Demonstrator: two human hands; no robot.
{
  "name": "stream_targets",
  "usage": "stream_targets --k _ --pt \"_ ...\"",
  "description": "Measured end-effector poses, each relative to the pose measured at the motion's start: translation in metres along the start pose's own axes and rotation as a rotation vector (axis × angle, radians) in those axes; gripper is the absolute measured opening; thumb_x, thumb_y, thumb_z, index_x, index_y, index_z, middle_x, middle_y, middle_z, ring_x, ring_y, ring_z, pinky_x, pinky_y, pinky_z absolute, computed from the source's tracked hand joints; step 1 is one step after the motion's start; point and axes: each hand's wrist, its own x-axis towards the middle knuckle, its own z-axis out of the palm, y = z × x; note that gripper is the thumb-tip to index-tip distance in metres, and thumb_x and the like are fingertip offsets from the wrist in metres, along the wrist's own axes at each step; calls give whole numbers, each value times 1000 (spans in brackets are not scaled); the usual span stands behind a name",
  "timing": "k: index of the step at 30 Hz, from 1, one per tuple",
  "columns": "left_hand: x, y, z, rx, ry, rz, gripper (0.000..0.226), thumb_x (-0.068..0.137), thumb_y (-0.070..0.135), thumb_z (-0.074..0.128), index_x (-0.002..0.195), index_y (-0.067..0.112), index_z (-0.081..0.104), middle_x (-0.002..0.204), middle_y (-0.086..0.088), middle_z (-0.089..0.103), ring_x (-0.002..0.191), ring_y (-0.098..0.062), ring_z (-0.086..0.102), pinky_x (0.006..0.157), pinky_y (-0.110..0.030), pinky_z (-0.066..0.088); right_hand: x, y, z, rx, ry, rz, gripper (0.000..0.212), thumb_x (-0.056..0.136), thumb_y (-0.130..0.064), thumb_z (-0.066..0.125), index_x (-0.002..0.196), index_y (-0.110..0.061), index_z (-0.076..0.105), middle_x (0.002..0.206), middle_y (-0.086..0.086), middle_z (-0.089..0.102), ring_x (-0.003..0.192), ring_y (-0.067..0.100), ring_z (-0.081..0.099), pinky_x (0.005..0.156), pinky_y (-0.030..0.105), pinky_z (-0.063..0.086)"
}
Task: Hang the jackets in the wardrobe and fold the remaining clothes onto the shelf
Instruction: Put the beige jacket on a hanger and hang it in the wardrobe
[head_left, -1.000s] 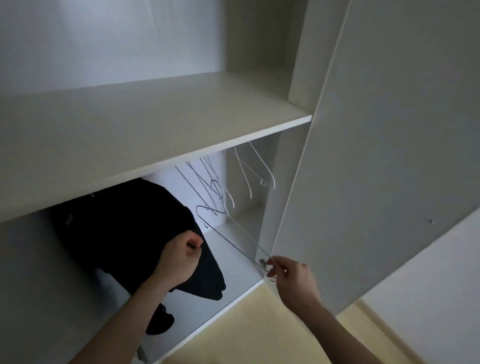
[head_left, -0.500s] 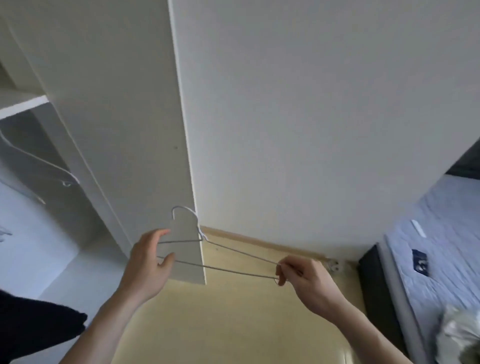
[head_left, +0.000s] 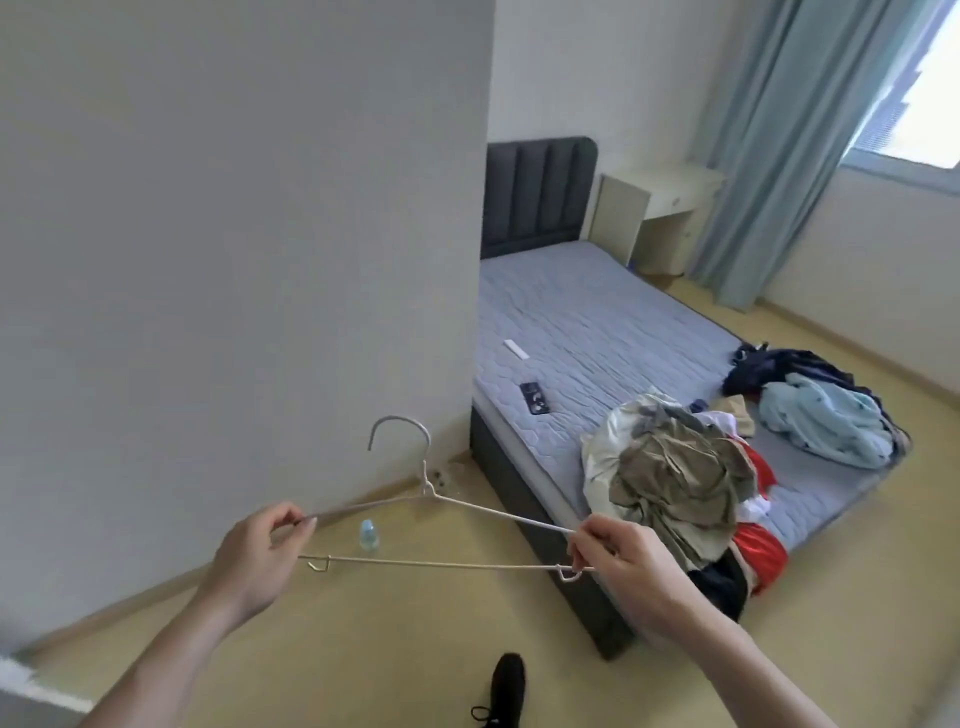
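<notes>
A thin white wire hanger (head_left: 441, 564) is held flat in front of me, hook up. My left hand (head_left: 257, 556) pinches its left shoulder end, and my right hand (head_left: 618, 564) pinches its right end. On the bed's near corner lies a heap of clothes (head_left: 675, 478) with olive, white and red pieces. Farther right lie a light blue garment (head_left: 826, 418) and a dark blue one (head_left: 769, 366). The wardrobe is out of view.
The bed (head_left: 597, 322) has a grey mattress and a dark headboard (head_left: 537, 195); a white remote (head_left: 516, 349) and a dark phone (head_left: 536, 398) lie on it. A small bottle (head_left: 368, 534) stands by the wall's skirting. A desk (head_left: 660, 213) and curtain (head_left: 789, 145) stand behind. My shoe (head_left: 506, 688) is on the wooden floor.
I have turned from the wardrobe to the bed. The hanger came off the rail in my right hand; my left hand let go of the black garment and took the hanger's other end.
</notes>
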Motion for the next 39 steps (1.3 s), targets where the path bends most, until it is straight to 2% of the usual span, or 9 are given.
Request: stream_targets --k 3,7,9,13,18,21,25,32,39 --pt "44 56 60 -108 -62 23 22 95 24 68 74 19 64 73 9 69 82 -13 64 72 -32 46 12 42 -32 -64 74 70 23 92 -37 65 70 -31 65 66 -19 65 62 3 57 57 17 42" --pt "93 128 141 -156 -175 36 19 93 23 71 75 18 67 74 0 71 80 -22 65 74 -35 48 37 97 -71 -70 156 165 27 93 -38 65 70 -24 63 62 -13 62 59 7 53 56 23 39" --pt "112 160 179 -184 -246 36 17 91 23 72 75 18 68 74 0 71 79 -20 66 69 -31 47 50 123 -94 -92 139 192 27 95 -38 64 74 -20 66 62 -8 60 60 10 52 58 28 41" --pt "152 215 252 -189 -371 61 13 89 25 75 77 22 71 77 8 74 80 -10 68 69 -28 48 75 170 -133 -79 88 254 27 96 -34 65 71 -24 64 56 -12 53 54 8 47 54 20 35" --pt "197 277 335 -75 -500 137 6 89 23 74 84 25 71 81 14 73 83 -6 67 67 -18 44 94 221 -181 48 310 385 29 92 -24 68 64 -30 67 52 -12 52 48 5 43 48 19 35" --pt "215 308 380 46 -628 185 14 89 20 72 101 25 70 99 7 73 95 -17 67 84 -27 50 93 250 -206 49 377 439 29 91 -21 68 64 -30 68 50 -11 51 45 5 42 44 18 33" --pt "237 344 439 158 -723 241 36 89 21 71 124 19 62 119 1 67 108 -19 64 100 -32 48 105 297 -240 29 415 507 27 91 -22 68 65 -25 71 47 -10 50 43 5 41 44 21 31" --pt "264 385 534 273 -789 143 33 91 25 66 124 20 62 123 2 67 114 -17 63 95 -24 44 169 387 -295 51 368 525 35 91 -24 67 58 -32 61 50 -10 50 48 6 41 49 23 30" --pt "287 421 624 366 -743 -112 19 92 27 63 111 24 66 123 0 70 113 -20 63 90 -23 46 258 494 -364 148 295 534 36 93 -29 67 64 -10 58 52 -3 48 48 5 37 51 29 31"
